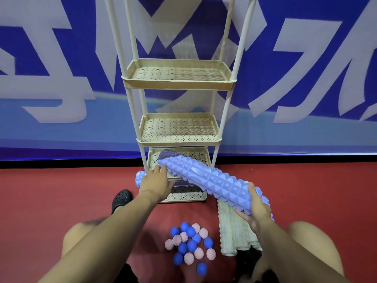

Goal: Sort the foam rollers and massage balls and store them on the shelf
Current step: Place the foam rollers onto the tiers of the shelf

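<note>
Lilac spiked foam roller (206,178) slants toward my cream perforated shelf's (179,198) bottom tier, right hand (258,211) gripping its near end, far end over the tier, left hand (156,181) flat-fingered, steadying there.

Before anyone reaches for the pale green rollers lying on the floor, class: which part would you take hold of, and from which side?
Probably the near ends of the pale green rollers, from above and the front. They lie lengthwise, pointing away from the person, their far ends tucked under the purple roller that the right hand holds, so only the near part is free.
</note>
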